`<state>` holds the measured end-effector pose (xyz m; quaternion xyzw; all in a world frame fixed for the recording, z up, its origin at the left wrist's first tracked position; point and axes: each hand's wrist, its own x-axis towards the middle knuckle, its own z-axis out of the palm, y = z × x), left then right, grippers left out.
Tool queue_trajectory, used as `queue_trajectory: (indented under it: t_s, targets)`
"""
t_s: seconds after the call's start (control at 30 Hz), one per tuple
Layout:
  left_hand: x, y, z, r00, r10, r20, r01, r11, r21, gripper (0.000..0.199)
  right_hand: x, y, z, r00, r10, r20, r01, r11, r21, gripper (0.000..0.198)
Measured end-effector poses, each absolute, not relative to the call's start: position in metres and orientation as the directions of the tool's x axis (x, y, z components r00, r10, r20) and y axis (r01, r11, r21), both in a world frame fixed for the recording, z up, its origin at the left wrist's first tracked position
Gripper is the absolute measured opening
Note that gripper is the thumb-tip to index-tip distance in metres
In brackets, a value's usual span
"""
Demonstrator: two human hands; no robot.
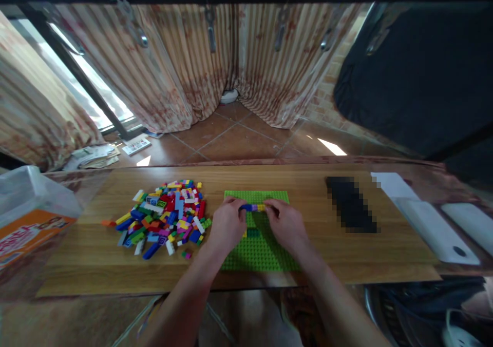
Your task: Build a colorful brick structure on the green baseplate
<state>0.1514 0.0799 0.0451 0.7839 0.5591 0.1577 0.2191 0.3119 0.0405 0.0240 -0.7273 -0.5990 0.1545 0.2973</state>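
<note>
Over the green studded baseplate (265, 257), both of my hands meet at a short row of joined toy bricks (254, 208). Its left end is blue, the middle light purple and the right end yellow. My left hand (230, 220) pinches the blue end. At the yellow end, my right hand (287, 225) is closed with thumb and fingers together. A dark green brick (253, 232) sits on the baseplate below the row, with a bit of yellow brick beside it, partly hidden by my left hand. Whether the row touches the baseplate, I cannot tell.
A big pile of mixed toy bricks (165, 216) spreads over the wooden table (316, 182) on the left. A clear plastic box (29, 193) stands at the far left. To the right lie a pixelated dark object (350, 206) and a white device (437, 231).
</note>
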Motion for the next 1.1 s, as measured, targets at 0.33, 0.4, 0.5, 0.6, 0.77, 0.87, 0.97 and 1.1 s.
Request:
queue_trajectory:
  t_s: [0.33,0.4,0.5,0.6,0.77,0.87,0.97,1.1]
  targets:
    - [0.127,0.089,0.056,0.369,0.917,-0.150,0.749,-0.198,0.632,0.040,0.313,0.027,0.041,0.093,0.992,-0.080,0.682,-0.122,-0.721,0.031]
    - [0.124,0.088,0.060,0.401,0.888,-0.223,0.741,-0.171,0.649,0.043,0.312,0.025,0.044,0.017,0.987,-0.163,0.720,-0.125,-0.683,0.039]
    - [0.124,0.085,0.062,0.431,0.855,-0.287,0.743,-0.156,0.651,0.053,0.310,0.024,0.049,-0.024,0.968,-0.251,0.758,-0.146,-0.635,0.042]
    - [0.127,0.081,0.060,0.427,0.852,-0.304,0.756,-0.152,0.636,0.061,0.308,0.025,0.052,-0.016,0.954,-0.298,0.782,-0.174,-0.598,0.037]
    - [0.131,0.078,0.055,0.398,0.865,-0.305,0.769,-0.133,0.626,0.062,0.307,0.026,0.046,0.000,0.954,-0.301,0.786,-0.186,-0.590,0.035]
    - [0.133,0.078,0.055,0.394,0.867,-0.304,0.756,-0.118,0.644,0.062,0.307,0.024,0.042,0.006,0.953,-0.302,0.775,-0.195,-0.601,0.036]
    - [0.133,0.077,0.055,0.394,0.862,-0.319,0.747,-0.099,0.657,0.061,0.307,0.024,0.041,0.025,0.953,-0.301,0.781,-0.206,-0.590,0.035]
    - [0.133,0.076,0.055,0.421,0.847,-0.324,0.730,-0.105,0.675,0.062,0.310,0.026,0.039,0.004,0.939,-0.344,0.774,-0.221,-0.594,0.034]
